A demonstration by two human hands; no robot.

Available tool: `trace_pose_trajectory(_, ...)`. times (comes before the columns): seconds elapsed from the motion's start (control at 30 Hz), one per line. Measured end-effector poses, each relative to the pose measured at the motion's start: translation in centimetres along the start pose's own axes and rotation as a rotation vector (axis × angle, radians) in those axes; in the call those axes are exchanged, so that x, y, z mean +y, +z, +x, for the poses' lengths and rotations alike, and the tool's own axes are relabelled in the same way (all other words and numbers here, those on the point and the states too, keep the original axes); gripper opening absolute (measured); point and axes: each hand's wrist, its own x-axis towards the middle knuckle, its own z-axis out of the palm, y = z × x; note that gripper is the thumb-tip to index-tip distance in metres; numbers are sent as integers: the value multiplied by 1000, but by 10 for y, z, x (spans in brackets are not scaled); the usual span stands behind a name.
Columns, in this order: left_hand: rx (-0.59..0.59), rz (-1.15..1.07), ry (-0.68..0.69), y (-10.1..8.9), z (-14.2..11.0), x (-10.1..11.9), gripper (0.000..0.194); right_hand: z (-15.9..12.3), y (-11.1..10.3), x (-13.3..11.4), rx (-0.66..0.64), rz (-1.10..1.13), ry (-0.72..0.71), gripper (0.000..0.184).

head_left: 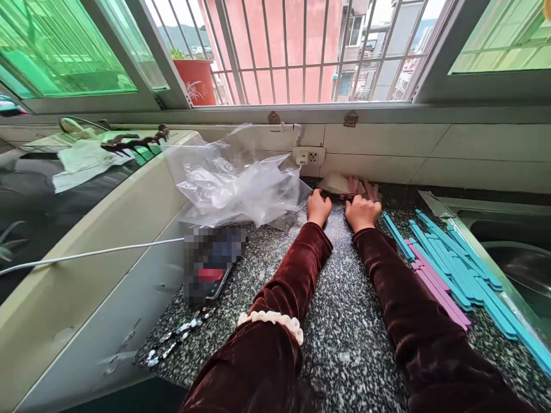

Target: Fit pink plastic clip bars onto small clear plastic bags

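Observation:
Both arms reach away from me over the speckled stone counter (336,321). My left hand (319,208) is closed, its fingers curled beside the edge of a large crumpled clear plastic bag (245,183). My right hand (363,213) is closed too, right in front of several dusky pink strips (371,190) that lie against the wall with a small clear bag (334,183). What the fingers of either hand hold is hidden. To the right of my right hand lie long flat turquoise strips (456,264) in a loose pile, with purple strips (439,287) at their near side.
A phone (221,261) with a white cable (107,250) and a beaded strap (181,332) lies at left, beside a cream-coloured appliance (129,229). A metal sink (516,241) bounds the right. Behind are a wall socket (313,156) and a barred window (297,51).

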Motion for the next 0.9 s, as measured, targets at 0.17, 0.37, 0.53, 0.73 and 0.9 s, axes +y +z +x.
trace_pose_trajectory(0.17, -95, -4, 57, -23, -33, -7, 25, -26, -13, -4, -60, -61, -92, 33)
trace_pose_trajectory(0.37, -228, -7, 104, -68, -85, -18, 8, -54, -29, -14, -88, -102, -286, 30)
trace_pose_trajectory(0.53, -214, -45, 195, -147, -102, -15, 11, -43, -65, -46, 8, -59, -335, 33)
trace_pose_trajectory(0.73, 110, 229, 153, -263, -67, -20, 21, -18, -135, -134, 197, 164, -500, 30)
trace_pose_trajectory(0.9, 120, 705, 62, -305, -41, -41, 25, -31, -162, -225, 149, 185, -866, 31)
